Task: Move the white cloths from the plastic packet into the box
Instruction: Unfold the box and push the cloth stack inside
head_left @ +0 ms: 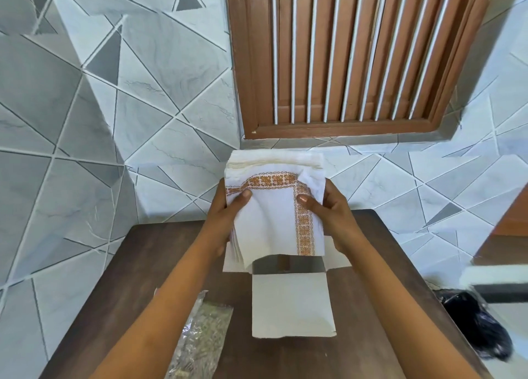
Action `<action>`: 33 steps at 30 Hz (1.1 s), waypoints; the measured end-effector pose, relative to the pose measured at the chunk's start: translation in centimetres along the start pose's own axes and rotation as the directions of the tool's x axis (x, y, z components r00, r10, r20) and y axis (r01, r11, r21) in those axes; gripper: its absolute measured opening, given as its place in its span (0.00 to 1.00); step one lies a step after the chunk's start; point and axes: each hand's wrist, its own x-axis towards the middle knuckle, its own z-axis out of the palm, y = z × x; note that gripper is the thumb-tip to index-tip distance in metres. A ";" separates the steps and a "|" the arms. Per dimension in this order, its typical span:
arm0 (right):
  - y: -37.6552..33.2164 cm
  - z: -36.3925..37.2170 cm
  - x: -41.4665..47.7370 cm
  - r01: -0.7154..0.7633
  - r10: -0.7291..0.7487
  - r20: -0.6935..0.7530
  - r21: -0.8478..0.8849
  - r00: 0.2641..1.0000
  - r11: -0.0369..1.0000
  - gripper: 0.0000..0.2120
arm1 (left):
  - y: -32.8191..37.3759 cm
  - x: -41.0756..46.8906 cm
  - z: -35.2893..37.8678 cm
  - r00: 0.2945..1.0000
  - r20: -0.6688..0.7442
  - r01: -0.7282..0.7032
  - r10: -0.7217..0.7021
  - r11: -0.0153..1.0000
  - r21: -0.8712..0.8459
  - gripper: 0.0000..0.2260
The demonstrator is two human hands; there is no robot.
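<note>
A stack of folded white cloths (271, 224) with an orange patterned border is held upright in the air above the table. My left hand (228, 216) grips its left edge and my right hand (328, 210) grips its right edge, thumbs on the front. Directly below the stack stands the white box (291, 307), its flaps spread open and its dark opening facing up. The clear plastic packet (200, 338) lies crumpled and flat on the table at the lower left, apart from both hands.
The dark wooden table (137, 264) stands against a tiled wall under a brown slatted window shutter (357, 53). A black plastic bag (480, 321) lies on the floor to the right of the table.
</note>
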 end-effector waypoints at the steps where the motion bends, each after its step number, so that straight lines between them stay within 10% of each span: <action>1: 0.2 -0.3 0.2 -0.008 0.008 -0.003 0.009 1.000 1.000 0.14 | -0.5 0.1 0.3 1.000 -0.009 -0.003 0.003 1.000 -0.011 0.19; 15: 5.2 -1.6 -1.1 -0.002 0.010 -0.062 0.132 0.998 0.991 0.17 | -6.4 -1.1 -1.7 0.938 0.260 0.062 -0.229 0.849 0.525 0.41; 23: 6.4 -3.5 -1.7 -0.025 0.072 0.153 -0.290 0.986 0.957 0.35 | -6.8 -1.5 -0.8 0.976 0.170 -0.001 -0.133 0.786 0.618 0.23; 33: 5.8 -3.0 -0.7 0.104 -0.004 0.167 -0.594 0.986 0.798 0.31 | -6.5 -1.4 0.5 0.972 0.189 -0.089 -0.137 0.532 0.842 0.41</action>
